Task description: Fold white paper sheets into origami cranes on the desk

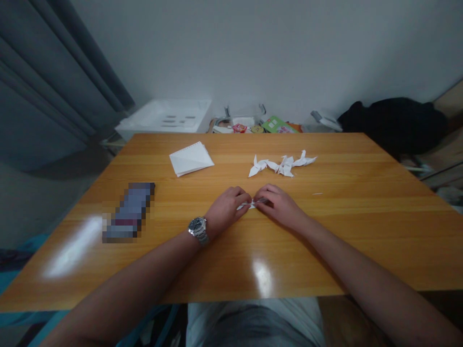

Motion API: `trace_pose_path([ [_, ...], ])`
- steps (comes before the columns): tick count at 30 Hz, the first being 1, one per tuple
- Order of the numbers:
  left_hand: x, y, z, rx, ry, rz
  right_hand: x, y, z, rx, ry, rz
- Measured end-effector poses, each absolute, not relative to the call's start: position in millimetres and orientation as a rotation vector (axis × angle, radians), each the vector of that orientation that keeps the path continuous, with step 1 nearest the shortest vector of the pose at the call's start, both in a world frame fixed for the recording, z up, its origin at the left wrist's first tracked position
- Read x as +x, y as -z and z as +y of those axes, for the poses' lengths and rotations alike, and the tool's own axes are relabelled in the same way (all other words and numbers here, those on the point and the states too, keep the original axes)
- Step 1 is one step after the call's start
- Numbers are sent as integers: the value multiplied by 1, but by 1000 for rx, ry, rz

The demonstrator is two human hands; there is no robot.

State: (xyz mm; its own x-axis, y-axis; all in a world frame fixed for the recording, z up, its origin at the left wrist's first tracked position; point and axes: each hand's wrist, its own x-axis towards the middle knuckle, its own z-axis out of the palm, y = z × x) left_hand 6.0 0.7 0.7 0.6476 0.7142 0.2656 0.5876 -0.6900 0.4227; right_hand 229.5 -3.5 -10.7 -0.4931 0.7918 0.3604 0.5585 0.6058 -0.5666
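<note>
A: Where is the small folded paper?
B: The folded paper [252, 205] is at the middle of the frame, between the two hands, low over the desk [217, 274].

A: How are the hands set?
B: The left hand [229, 205] comes in from the lower left, back upward, fingers curled, pinching the paper's left end. The right hand [277, 205] mirrors it from the lower right, thumb and fingers closed on the other end. Their fingertips nearly meet.

A: And the arms?
B: Both are bare and slant inward across the near edge, making a wide V. A metal watch [198, 230] circles the left wrist.

A: What else lies on the surface?
B: It's glossy, orange-brown wood with bright reflections at lower left and bottom centre. Folded paper figures [284, 165] sit in a row just above and right of centre, with a thin white strip [317, 193] below them to the right. A stack of white paper [191, 159] lies upper left of the hands; a pixelated dark object [128, 212] is at left.

A: The room?
B: A pale wall [235, 48] fills the top, a grey curtain [54, 72] hangs upper left, and a black heap [394, 123] sits at upper right.
</note>
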Motion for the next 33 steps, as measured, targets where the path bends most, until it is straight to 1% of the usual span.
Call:
trace_pose_path([
  [12, 7, 0, 1, 2586, -635, 1068, 229, 8, -4, -1029, -490, -2292],
  [26, 6, 0, 0, 2406, -639, 1082, 225, 6, -6, -1043, -587, -2191],
  [33, 5, 0, 0, 2388, -732, 1089, 226, 4, -7, -1060, -558, -2173],
])
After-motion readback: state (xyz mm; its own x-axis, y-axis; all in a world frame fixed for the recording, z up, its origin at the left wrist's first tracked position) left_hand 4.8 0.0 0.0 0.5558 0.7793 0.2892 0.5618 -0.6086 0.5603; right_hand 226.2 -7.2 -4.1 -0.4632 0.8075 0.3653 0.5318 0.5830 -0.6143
